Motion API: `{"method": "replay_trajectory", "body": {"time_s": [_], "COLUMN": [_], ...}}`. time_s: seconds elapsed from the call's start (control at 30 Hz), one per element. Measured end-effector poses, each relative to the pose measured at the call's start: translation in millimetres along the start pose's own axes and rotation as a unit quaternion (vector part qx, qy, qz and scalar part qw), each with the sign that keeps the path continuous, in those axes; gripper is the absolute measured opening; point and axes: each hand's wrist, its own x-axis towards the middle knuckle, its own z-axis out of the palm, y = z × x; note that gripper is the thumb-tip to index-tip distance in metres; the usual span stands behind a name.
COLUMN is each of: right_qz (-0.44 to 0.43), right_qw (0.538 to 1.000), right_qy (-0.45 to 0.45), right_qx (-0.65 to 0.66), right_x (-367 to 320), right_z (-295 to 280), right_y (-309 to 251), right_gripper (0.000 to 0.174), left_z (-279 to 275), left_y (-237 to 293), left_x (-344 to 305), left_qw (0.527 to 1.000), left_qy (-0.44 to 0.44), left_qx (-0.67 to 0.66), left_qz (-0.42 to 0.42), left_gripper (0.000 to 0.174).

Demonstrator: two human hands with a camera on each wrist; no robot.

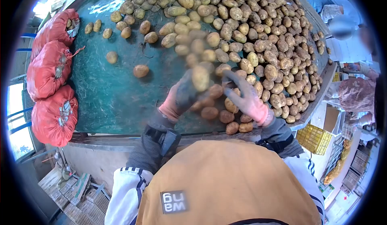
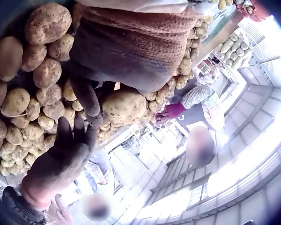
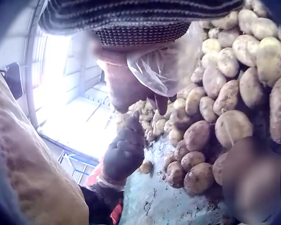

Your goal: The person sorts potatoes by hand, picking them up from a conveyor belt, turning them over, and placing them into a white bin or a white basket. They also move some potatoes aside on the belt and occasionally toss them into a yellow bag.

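My left hand, in a dark-coated glove with a pink cuff, holds a yellowish potato over the near part of the heap. The left wrist view shows that potato against the gloved fingers and palm. Just to the right, my right hand has its fingers spread and parted above loose potatoes, with nothing in its grasp. Several reddish-brown potatoes lie between and below the two hands near the table's front edge. Across the right wrist view, the left hand faces the right hand.
A big potato heap covers the back and right of the green table surface. Three red mesh sacks line the left edge. Yellow crates stand beyond the right edge. Other people are across the table.
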Motion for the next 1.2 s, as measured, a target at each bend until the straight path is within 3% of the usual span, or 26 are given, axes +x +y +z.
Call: {"method": "replay_trajectory", "body": {"time_s": [0.03,0.07,0.13,0.17,0.2,0.27,0.33,0.37,0.4,0.47,0.5,0.57,0.6,0.63,0.67,0.7,0.73,0.77,0.87,0.93,0.97,1.0,1.03,1.13,1.2], "right_qz": [0.016,-0.021,-0.127,-0.198,-0.121,-0.029,0.005,-0.093,-0.189,-0.193,-0.099,-0.05,-0.096,-0.141,-0.075,-0.01,-0.015,-0.02,0.054,0.052,0.049,0.074,0.077,0.111,0.13], "right_qw": [1.0,1.0,0.991,0.979,0.987,0.986,0.964,0.962,0.948,0.956,0.98,0.982,0.963,0.933,0.949,0.956,0.947,0.938,0.931,0.946,0.952,0.981,0.977,0.962,0.953], "right_qy": [-0.01,-0.017,-0.034,-0.046,-0.102,-0.155,-0.155,-0.102,-0.049,-0.02,-0.045,-0.015,0.039,0.094,0.147,0.196,0.219,0.241,0.176,0.115,0.085,0.059,0.057,0.076,0.077], "right_qx": [0.005,0.01,-0.003,-0.016,0.008,-0.05,-0.215,-0.235,-0.252,-0.219,-0.166,-0.18,-0.249,-0.317,-0.269,-0.218,-0.233,-0.247,-0.316,-0.299,-0.291,-0.172,-0.192,-0.238,-0.264], "right_x": [5.8,10.8,16.7,19.2,15.9,12.1,9.2,4.3,-2.1,-8.2,-8.7,-8.9,-8.4,-6.6,-2.1,5.0,12.7,21.9,50.1,64.9,74.2,84.9,86.0,94.1,97.1], "right_z": [6.0,15.0,28.7,33.3,27.5,20.6,19.0,20.8,27.5,28.7,27.9,25.2,16.7,3.8,-11.1,-26.3,-40.8,-49.1,-57.0,-63.3,-67.1,-73.7,-78.1,-77.5,-64.7], "right_y": [-7.9,-10.2,-3.2,1.6,-9.4,-23.2,-24.3,-12.9,6.6,17.1,14.9,27.2,51.2,68.1,75.2,82.4,97.9,110.8,107.5,98.4,96.1,120.5,120.5,118.3,120.9], "right_gripper": [0.057,0.064,0.076,0.081,0.079,0.072,0.063,0.056,0.05,0.039,0.034,0.028,0.026,0.025,0.031,0.038,0.039,0.041,0.049,0.055,0.058,0.063,0.062,0.061,0.062], "left_z": [2.7,6.1,18.2,25.4,28.3,27.7,8.1,-1.7,4.9,13.1,12.0,14.1,16.4,16.6,16.8,12.7,10.1,11.2,28.2,42.2,45.8,48.1,49.7,40.8,49.1], "left_y": [-1.7,-3.6,3.1,11.8,24.7,27.1,51.7,64.1,66.1,64.3,58.1,52.8,51.8,49.2,46.5,40.1,35.0,31.1,17.5,14.2,15.2,17.4,19.3,27.1,25.6], "left_x": [-3.9,-8.0,-24.6,-25.8,-22.6,-27.4,-9.6,-0.7,-4.7,-10.6,-15.0,-21.1,-22.8,-23.8,-24.9,-28.3,-31.4,-34.4,-43.1,-42.3,-41.7,-39.3,-37.3,-28.9,-36.5], "left_qw": [0.999,0.997,1.0,0.921,0.706,0.823,0.748,0.708,0.726,0.763,0.781,0.798,0.794,0.75,0.701,0.604,0.496,0.496,0.487,0.468,0.495,0.523,0.549,0.45,0.591], "left_qy": [-0.002,-0.003,0.004,-0.093,-0.045,-0.116,-0.116,-0.111,-0.114,-0.135,-0.156,-0.143,-0.106,-0.082,-0.057,-0.043,-0.025,-0.027,-0.026,-0.009,0.003,0.014,0.025,0.034,0.035], "left_qx": [0.024,0.047,-0.002,-0.337,-0.586,-0.439,-0.503,-0.53,-0.521,-0.486,-0.459,-0.476,-0.519,-0.581,-0.64,-0.71,-0.767,-0.769,-0.787,-0.811,-0.787,-0.762,-0.736,-0.782,-0.689], "left_qz": [0.031,0.062,0.027,-0.169,-0.396,-0.342,-0.416,-0.453,-0.434,-0.404,-0.394,-0.342,-0.299,-0.305,-0.309,-0.36,-0.406,-0.401,-0.377,-0.351,-0.367,-0.382,-0.396,-0.43,-0.418], "left_gripper": [0.049,0.05,0.054,0.055,0.057,0.054,0.049,0.048,0.047,0.049,0.051,0.052,0.05,0.048,0.046,0.044,0.041,0.039,0.035,0.033,0.033,0.033,0.033,0.03,0.032]}}
